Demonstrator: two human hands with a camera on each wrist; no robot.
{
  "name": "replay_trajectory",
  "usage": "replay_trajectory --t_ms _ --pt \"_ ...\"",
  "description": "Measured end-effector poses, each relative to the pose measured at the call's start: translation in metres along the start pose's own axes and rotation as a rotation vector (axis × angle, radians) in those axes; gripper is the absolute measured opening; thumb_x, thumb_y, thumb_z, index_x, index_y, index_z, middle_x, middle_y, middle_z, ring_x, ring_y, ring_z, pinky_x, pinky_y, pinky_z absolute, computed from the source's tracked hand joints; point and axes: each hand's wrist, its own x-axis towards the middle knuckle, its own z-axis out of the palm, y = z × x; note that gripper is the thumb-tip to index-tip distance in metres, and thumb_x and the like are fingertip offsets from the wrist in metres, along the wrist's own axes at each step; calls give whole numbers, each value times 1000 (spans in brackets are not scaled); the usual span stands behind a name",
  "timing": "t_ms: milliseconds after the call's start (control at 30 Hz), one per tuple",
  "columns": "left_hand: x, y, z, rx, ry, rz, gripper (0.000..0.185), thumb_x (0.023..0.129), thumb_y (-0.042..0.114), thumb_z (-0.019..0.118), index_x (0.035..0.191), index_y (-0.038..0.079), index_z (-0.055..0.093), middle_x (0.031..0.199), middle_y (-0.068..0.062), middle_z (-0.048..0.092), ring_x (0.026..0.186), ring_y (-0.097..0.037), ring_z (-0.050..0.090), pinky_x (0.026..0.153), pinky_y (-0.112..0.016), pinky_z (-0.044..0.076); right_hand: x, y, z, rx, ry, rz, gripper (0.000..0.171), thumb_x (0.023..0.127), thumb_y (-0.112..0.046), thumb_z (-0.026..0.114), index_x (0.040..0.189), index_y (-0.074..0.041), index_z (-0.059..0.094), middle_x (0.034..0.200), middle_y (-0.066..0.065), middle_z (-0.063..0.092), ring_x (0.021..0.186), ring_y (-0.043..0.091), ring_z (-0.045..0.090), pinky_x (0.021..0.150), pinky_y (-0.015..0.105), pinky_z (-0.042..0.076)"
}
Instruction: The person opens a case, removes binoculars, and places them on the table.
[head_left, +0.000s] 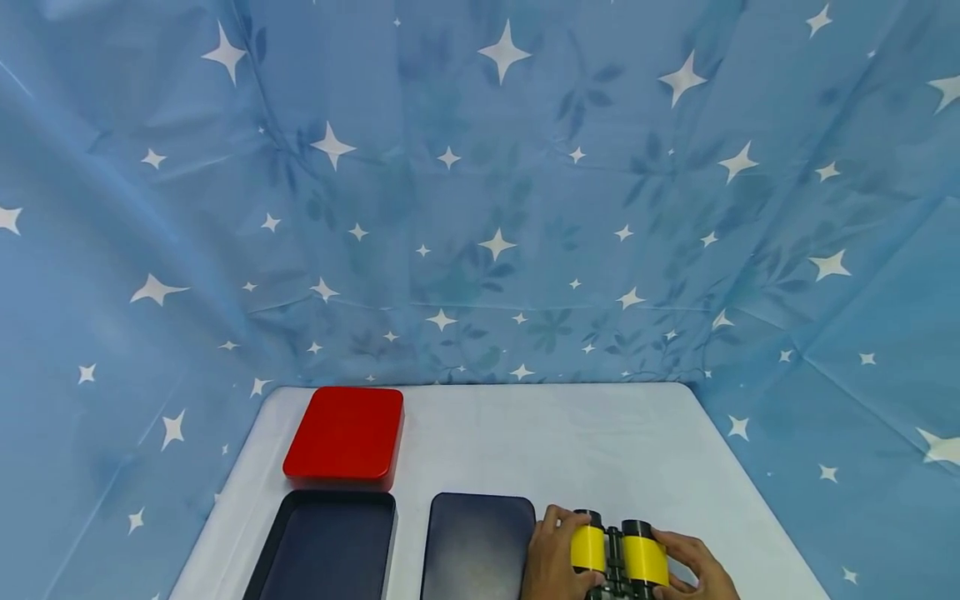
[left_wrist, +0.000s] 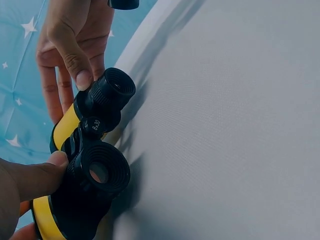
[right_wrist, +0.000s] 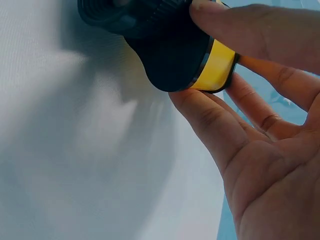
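A pair of yellow and black binoculars [head_left: 645, 560] is held between both hands at the front right of the white table. My left hand [head_left: 552, 557] grips the left barrel, its thumb near the eyepiece end. On the other side, my right hand [head_left: 697, 567] holds the right barrel between thumb and fingers. In the left wrist view the binoculars [left_wrist: 62, 215] show their two eyepieces and an "8x30" marking on the central knob. The right wrist view has the thumb above and fingers beneath the yellow band of the binoculars [right_wrist: 215, 65].
Left of the hands lies a dark flat rectangular lid or tray [head_left: 477, 542]. Further left is a black rimmed tray [head_left: 322, 546], with a red box [head_left: 348, 433] behind it. A blue star-patterned curtain [head_left: 495, 192] surrounds the white table [head_left: 540, 442].
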Motion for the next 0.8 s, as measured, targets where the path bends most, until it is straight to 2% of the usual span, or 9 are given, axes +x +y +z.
replay_trajectory --t_ms 267,433,600,800 --pt "1 -3 5 32 7 12 66 70 25 101 129 29 71 113 8 57 88 -5 50 77 -32 51 1 1 4 -5 6 3 91 77 -14 95 152 8 49 146 30 43 137 64 48 98 59 58" --pt "5 -4 6 46 -14 2 66 71 28 101 131 30 71 113 8 57 86 -5 50 75 -31 51 1 2 4 -17 -3 -1 90 78 -14 95 153 8 49 146 31 44 137 65 48 98 58 58" --pt "7 -3 2 69 -39 37 67 74 32 99 133 29 69 114 8 56 85 -4 49 74 -28 49 4 1 2 -42 -12 -11 91 77 -12 95 153 8 48 145 33 44 136 66 47 97 58 59" --pt "8 2 0 142 -62 62 67 75 35 98 134 28 67 115 6 57 83 -4 50 73 -27 50 4 1 0 -47 -19 -14 91 78 -10 94 154 9 47 146 33 42 136 68 46 97 60 58"
